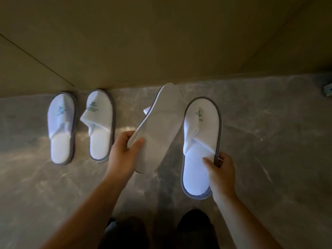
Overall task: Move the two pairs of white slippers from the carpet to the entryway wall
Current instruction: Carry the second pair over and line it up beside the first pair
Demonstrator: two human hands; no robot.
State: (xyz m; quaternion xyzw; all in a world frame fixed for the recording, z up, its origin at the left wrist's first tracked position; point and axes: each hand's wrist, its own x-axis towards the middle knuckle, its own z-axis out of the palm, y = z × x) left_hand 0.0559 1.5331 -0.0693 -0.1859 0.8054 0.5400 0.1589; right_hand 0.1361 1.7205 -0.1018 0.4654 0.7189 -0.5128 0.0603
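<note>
Head view: we note each grip closed on one slipper. The left hand (124, 150) pinches the sole-up slipper (158, 130) at its heel; the right hand (221, 169) holds the upright slipper (202, 137). Both long axes point toward the wall (161, 42), right of the placed pair (80, 124).

Both bare forearms reach forward and down from the lower edge of the view, the left one slanting in from the lower left corner. The left hand (124, 150) is closed in a pinch on what it holds, thumb laid across the near face and the curled fingers (125, 134) wrapped behind the edge. The right hand (220, 169) also grips, its thumb pressed on top and its fingers hooked under the outer rim, wrist bent slightly inward.
</note>
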